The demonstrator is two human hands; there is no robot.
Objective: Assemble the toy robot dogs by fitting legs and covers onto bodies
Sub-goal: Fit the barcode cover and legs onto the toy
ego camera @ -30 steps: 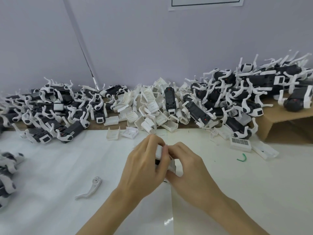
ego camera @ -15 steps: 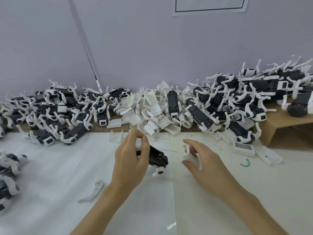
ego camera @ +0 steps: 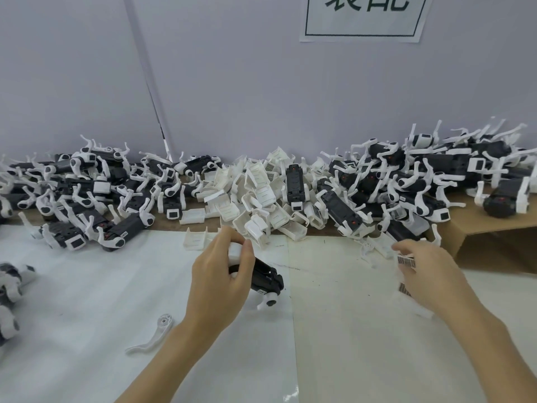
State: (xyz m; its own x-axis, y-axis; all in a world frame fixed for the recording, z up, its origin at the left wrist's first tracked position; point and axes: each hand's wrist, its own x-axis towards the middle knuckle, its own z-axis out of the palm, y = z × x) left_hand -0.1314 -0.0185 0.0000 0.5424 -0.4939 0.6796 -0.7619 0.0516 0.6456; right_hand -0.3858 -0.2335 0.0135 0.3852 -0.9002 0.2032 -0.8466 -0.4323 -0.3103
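Observation:
My left hand [ego camera: 218, 286] grips a black toy dog body [ego camera: 266, 276] by its white end, just above the white table sheet [ego camera: 334, 330]. One white leg hangs from the body's lower end. My right hand [ego camera: 430, 277] is far to the right, its fingers curled over a white cover with a barcode label [ego camera: 406, 260]. The hand hides most of that cover. A loose white leg [ego camera: 157, 330] lies on the sheet left of my left forearm.
A heap of white covers [ego camera: 255, 199] sits at the back centre. Piles of black-and-white dogs lie at back left [ego camera: 87, 199] and back right [ego camera: 406, 184], some on a cardboard box [ego camera: 494, 237]. More dogs sit at the left edge [ego camera: 8, 286].
My hands were together on the body, then parted. My right hand took a white cover away to the right; my left hand kept the body near the centre.

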